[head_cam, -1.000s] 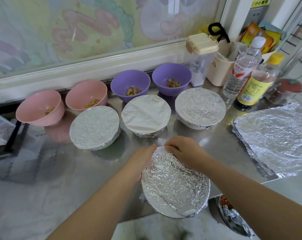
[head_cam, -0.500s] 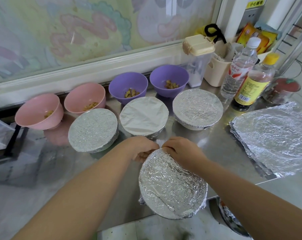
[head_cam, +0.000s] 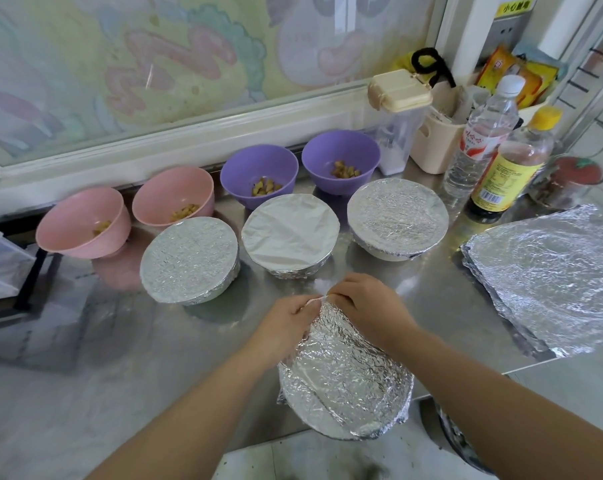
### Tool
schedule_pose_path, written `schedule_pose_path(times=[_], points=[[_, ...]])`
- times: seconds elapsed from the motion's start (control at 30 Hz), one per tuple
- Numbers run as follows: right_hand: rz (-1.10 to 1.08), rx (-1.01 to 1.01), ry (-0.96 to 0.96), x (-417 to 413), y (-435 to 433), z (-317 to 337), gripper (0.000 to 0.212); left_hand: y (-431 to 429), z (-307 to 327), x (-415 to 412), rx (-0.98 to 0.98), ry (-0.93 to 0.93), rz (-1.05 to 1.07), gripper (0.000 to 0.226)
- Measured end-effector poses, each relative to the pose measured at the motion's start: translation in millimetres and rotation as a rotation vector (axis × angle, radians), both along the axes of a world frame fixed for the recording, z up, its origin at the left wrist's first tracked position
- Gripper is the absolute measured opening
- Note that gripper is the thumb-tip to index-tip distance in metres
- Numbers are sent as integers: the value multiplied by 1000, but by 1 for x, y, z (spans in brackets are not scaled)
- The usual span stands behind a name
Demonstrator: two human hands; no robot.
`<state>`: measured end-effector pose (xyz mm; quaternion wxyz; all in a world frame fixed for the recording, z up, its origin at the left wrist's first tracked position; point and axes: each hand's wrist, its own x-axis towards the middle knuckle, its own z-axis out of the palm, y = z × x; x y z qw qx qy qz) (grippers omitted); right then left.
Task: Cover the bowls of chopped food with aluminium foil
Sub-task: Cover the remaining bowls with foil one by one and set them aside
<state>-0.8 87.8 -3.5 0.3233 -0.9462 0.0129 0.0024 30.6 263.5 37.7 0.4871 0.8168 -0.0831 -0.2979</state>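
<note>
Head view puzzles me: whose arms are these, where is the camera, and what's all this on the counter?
No machine here: these are a person's bare arms, filmed by a wide-angle camera worn on the head, looking down. The left hand and right hand pinch the far edge of the nearest bowl's foil cover. On the steel counter behind stand three foil-covered bowls, then two pink bowls and two purple bowls, open, holding chopped food. Spare foil sheets lie at the right, near two bottles.

Steel counter (head_cam: 126, 344), painted window (head_cam: 175, 64) behind
</note>
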Motion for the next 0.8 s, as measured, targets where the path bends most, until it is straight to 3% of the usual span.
schedule_pose_path(times=[0.13,0.3,0.8], points=[[46,105,143,8,-8,8,34,0,2,-3,-23,-18,10,25],[121,146,312,19,-11,19,26,0,1,-5,-43,21,43,23],[95,24,181,14,-12,10,32,-4,8,-12,-56,-13,51,29]])
